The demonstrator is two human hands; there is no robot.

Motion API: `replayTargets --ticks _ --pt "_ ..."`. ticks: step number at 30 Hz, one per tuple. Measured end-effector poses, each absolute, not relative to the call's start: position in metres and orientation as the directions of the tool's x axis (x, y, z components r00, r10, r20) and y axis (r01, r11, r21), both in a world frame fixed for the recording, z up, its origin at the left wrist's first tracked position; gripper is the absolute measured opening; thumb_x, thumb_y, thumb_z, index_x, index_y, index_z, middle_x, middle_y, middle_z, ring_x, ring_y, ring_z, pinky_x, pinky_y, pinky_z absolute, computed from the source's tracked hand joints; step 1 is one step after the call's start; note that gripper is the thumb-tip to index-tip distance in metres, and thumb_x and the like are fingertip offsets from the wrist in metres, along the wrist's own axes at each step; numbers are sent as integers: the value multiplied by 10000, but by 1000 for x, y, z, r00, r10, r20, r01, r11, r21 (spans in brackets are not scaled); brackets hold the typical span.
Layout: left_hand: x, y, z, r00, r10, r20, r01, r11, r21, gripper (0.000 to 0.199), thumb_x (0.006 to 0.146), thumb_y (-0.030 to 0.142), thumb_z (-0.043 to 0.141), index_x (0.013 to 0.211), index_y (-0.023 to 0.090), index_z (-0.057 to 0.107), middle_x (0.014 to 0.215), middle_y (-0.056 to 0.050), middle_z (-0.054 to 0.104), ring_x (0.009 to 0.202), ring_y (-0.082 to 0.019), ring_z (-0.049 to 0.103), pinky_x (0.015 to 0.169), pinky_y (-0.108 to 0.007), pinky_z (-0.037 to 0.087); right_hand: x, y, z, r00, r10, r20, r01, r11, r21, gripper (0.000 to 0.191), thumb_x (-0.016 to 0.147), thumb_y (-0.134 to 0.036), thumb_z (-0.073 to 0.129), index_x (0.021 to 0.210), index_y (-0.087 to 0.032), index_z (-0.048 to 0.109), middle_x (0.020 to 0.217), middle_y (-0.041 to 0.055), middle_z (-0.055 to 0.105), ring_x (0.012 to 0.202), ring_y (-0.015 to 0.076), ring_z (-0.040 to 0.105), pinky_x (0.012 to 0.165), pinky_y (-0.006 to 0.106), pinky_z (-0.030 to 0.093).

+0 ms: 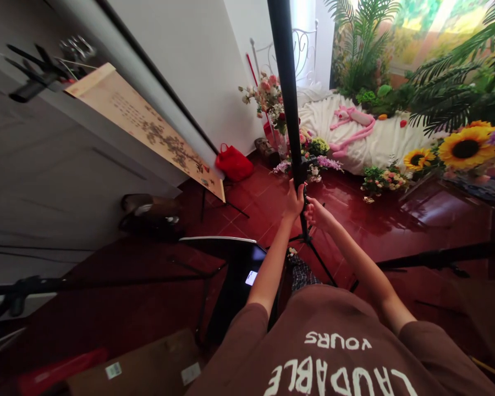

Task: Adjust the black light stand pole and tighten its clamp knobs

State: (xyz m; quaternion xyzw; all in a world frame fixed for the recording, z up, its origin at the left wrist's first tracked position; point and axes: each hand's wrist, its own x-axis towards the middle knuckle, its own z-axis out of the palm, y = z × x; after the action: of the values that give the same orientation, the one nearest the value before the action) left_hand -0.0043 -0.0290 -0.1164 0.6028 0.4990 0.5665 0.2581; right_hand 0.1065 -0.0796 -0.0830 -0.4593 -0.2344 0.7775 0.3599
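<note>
the pole (290, 93) looks smooth and matt; the floor (371, 225), glossy tile.

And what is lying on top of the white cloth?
A pink plush toy, an orange object and a red object. Palm leaves hide part of the cloth.

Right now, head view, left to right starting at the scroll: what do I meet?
Scroll → red bag → left hand, on the black pole → right hand → pink plush toy → large sunflower.

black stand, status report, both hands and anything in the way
Left hand around black stand. Right hand curled beside it, contact unclear. Stand's legs spread on floor. Flowers beyond, nothing visibly blocking hands.
</note>
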Motion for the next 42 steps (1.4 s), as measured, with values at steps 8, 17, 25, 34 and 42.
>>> replayTargets --ticks 8,17,25,34,42 --pt "-11 -26 -117 -91 908 409 285 -369 884 587 868 711 348 1053 196 564 988 -116 694 837 -192 670 772 -317 507 99 -76 -92 -246 919 -307 -337 -379 -862 415 738 -538 628 608 -218 399 498 -86 407 383 33 260 371 168 204" --pt "-13 -27 -112 -58 908 415 269 -386 882 550 874 694 376 1050 209 567 992 -101 705 851 -191 681 790 -319 519 117 -82 -83 -134 951 279 748 282 -600 94 845 -276 501 783 -215 537 820 35 645 674 148 557 562 229 325" --pt "-20 -28 -107 -43 911 410 297 -380 876 482 901 630 408 1095 214 558 997 -106 701 869 -199 675 781 -333 516 122 -94 -100 -96 966 238 657 241 -714 125 846 -294 502 937 -224 549 844 19 669 649 151 597 617 254 434" --pt "-10 -12 -54 -114 840 531 221 -499 838 407 931 585 389 1114 239 503 839 -32 643 738 -129 629 719 -264 506 145 -119 -101 -228 943 244 547 331 -769 281 869 -292 535 1124 -280 654 1428 65 486 988 177 646 768 307 560" --pt "0 -5 -8 -156 810 566 71 -562 824 438 912 636 351 1003 234 499 756 -7 556 615 -106 561 589 -247 472 124 -123 -93 -227 957 181 215 231 -949 612 831 -331 613 1424 -328 460 1468 63 458 1243 233 519 880 353 569"
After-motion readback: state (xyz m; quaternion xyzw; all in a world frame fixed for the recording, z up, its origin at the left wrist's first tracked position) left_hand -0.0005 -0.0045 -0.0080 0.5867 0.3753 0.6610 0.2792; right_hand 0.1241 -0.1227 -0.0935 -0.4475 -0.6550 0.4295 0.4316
